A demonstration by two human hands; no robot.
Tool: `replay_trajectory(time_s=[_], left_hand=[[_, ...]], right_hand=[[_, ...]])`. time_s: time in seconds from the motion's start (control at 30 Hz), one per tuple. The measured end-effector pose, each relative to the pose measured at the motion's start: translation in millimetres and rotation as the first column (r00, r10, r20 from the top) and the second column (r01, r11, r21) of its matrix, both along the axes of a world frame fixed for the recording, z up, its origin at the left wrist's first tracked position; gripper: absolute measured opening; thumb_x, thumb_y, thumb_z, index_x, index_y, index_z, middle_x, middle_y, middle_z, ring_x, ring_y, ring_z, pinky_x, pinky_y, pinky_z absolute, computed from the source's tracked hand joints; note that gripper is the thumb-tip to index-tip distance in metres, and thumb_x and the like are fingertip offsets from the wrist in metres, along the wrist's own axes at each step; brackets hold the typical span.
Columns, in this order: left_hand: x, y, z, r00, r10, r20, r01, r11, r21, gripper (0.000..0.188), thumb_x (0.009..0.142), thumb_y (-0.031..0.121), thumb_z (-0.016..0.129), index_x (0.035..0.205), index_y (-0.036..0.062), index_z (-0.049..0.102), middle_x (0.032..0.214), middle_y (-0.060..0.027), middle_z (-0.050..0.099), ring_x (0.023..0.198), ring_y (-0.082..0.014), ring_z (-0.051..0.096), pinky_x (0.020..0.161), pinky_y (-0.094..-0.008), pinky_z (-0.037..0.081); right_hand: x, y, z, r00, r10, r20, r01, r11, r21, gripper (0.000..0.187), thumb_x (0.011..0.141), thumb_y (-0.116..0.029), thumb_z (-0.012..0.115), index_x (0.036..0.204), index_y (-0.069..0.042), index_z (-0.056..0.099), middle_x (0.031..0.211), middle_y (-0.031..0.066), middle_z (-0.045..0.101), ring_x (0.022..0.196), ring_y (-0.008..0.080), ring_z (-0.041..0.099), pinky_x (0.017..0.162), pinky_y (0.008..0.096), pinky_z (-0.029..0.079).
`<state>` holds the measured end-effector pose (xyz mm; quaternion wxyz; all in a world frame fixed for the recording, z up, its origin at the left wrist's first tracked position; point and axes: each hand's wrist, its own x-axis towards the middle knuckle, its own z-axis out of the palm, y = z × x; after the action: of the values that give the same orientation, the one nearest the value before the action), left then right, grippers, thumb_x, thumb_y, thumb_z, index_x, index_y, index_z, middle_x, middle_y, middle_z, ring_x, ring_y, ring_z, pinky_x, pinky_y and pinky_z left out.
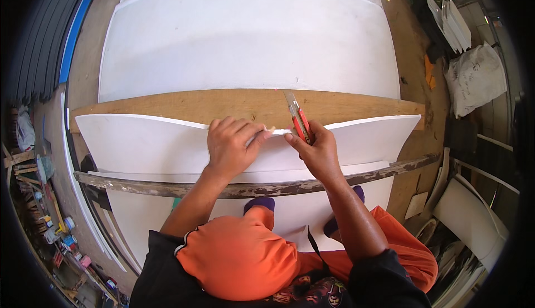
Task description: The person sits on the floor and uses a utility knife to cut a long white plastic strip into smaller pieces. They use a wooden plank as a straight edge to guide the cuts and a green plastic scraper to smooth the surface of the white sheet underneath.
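Wooden bench (239, 106): white foam board (139, 141), left hand (231, 146) pressing flat on its edge; right hand (317, 152) gripping red utility knife (299, 121).

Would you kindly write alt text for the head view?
A person's right hand holds a red utility knife at the top edge of a white sheet, while the left hand presses beside it. The sheet lies on a wooden workbench.

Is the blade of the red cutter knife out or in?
Out: a pale blade sticks out of the red cutter knife, held in the right hand.
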<state>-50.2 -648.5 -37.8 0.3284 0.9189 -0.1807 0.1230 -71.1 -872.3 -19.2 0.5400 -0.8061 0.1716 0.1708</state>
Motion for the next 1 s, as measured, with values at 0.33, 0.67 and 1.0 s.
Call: replay_trajectory(time_s=[0.33, 0.67, 1.0], left_hand=[[20.8, -5.4, 7.9, 0.858, 0.278, -0.432, -0.367, 0.92, -0.137, 0.036, 0.104, 0.029, 0.067, 0.08, 0.0026, 0.071, 0.065, -0.0107, 0.068, 0.057, -0.0307, 0.065, 0.056, -0.0429, 0.046], [0.0, -1.2, 10.4, 0.979, 0.116, -0.17, -0.142, 0.979, -0.144, 0.034, 0.097, 0.024, 0.075, 0.071, 0.0044, 0.065, 0.064, -0.0114, 0.062, 0.058, -0.0331, 0.061, 0.058, -0.0442, 0.044], [-4.8, 4.1, 8.1, 0.972, 0.117, -0.206, -0.148, 0.979, -0.14, 0.034, 0.094, 0.021, 0.08, 0.071, 0.0016, 0.065, 0.065, -0.0133, 0.063, 0.059, -0.0319, 0.061, 0.06, -0.0424, 0.044]], right_hand=[[-5.0, 1.8, -11.3, 1.0, -0.004, 0.023, 0.003, 1.0, 0.017, 0.037, 0.092, -0.031, 0.084, 0.105, 0.002, 0.069, 0.07, 0.0053, 0.057, 0.065, 0.0131, 0.051, 0.06, 0.0351, 0.044], [1.8, -37.4, 1.6, 1.0, -0.005, 0.007, 0.005, 0.999, -0.037, 0.049, 0.093, -0.042, 0.081, 0.116, 0.0, 0.072, 0.076, 0.01, 0.066, 0.07, 0.018, 0.06, 0.067, 0.0349, 0.05], [10.6, -197.4, -35.9, 0.883, -0.421, 0.207, 0.461, 0.86, -0.217, 0.047, 0.094, -0.04, 0.081, 0.115, 0.001, 0.075, 0.074, 0.0066, 0.069, 0.065, 0.0103, 0.063, 0.059, 0.0312, 0.05]])
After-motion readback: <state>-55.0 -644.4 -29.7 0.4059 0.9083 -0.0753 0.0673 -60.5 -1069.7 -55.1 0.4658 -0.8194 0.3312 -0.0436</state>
